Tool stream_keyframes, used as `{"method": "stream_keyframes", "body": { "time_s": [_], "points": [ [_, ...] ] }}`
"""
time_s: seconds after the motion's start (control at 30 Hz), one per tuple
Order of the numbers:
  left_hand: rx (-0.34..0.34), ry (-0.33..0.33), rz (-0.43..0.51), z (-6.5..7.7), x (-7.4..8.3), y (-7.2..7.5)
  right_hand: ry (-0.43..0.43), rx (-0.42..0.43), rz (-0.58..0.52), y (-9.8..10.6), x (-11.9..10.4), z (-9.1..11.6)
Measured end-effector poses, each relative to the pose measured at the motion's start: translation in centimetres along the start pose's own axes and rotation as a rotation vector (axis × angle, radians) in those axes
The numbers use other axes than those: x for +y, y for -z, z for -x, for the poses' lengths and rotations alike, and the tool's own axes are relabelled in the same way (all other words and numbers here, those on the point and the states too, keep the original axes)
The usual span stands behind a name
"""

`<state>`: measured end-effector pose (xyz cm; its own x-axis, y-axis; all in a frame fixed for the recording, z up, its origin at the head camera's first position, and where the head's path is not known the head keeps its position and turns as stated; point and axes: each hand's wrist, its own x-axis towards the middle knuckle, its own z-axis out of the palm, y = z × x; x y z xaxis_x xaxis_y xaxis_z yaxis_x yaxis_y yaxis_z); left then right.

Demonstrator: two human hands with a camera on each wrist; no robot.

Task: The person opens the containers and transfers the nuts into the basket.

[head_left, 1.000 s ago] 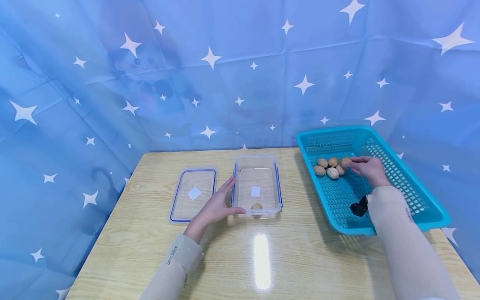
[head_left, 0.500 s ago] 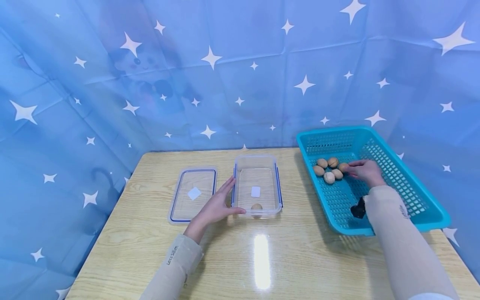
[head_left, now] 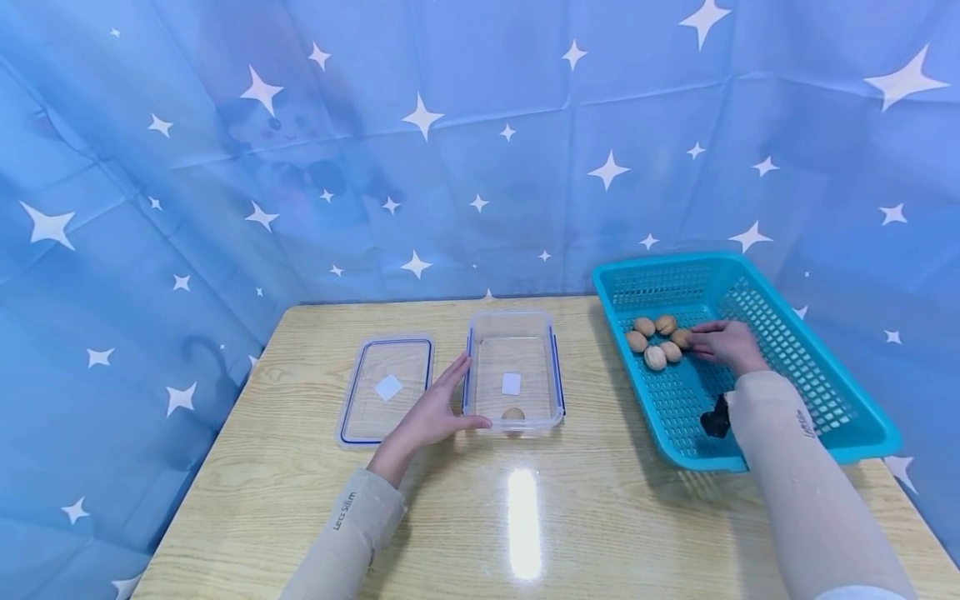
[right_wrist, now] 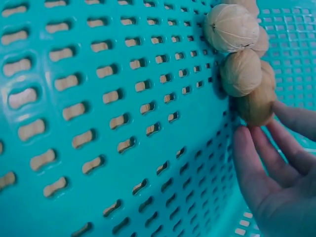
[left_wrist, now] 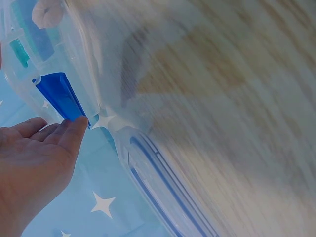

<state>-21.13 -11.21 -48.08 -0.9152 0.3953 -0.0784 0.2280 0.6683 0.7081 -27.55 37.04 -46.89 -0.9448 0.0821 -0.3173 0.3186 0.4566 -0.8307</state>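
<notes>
In the head view my left hand [head_left: 429, 412] lies against the left side and near corner of a clear plastic food container [head_left: 512, 354], thumb and fingers spread. A single walnut [head_left: 513, 413] sits inside it at the near end. The left wrist view shows those fingertips at the container's blue side latch [left_wrist: 61, 96]. My right hand [head_left: 729, 345] reaches into the turquoise basket [head_left: 678, 459]. Its thumb and fingertips pinch a brown walnut [right_wrist: 256, 104], low on the basket floor. Several other walnuts [head_left: 655, 358] cluster against that one, on its left in the head view.
The container's lid [head_left: 386, 389], clear with a blue seal, lies flat to the left on the wooden table [head_left: 450, 517]. A blue star-patterned curtain [head_left: 480, 150] hangs behind the table. Something black [head_left: 716, 417] shows at the right sleeve's cuff.
My right hand has shifted slightly left with its walnut, and the nearer walnuts have moved a little left and towards me. The left hand and container have stayed still.
</notes>
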Motion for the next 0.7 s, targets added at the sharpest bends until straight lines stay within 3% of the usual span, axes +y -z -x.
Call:
{"method": "stream_keyframes", "body": {
  "time_s": [0.43,0.7],
  "points": [
    [-0.008,0.006,-0.006,0.2,0.2,0.1,-0.011,0.113,0.025,-0.4,-1.1,0.9],
    [-0.006,0.007,-0.014,0.2,0.1,0.1,0.003,0.147,-0.097,0.2,-2.0,0.2]
  ]
}}
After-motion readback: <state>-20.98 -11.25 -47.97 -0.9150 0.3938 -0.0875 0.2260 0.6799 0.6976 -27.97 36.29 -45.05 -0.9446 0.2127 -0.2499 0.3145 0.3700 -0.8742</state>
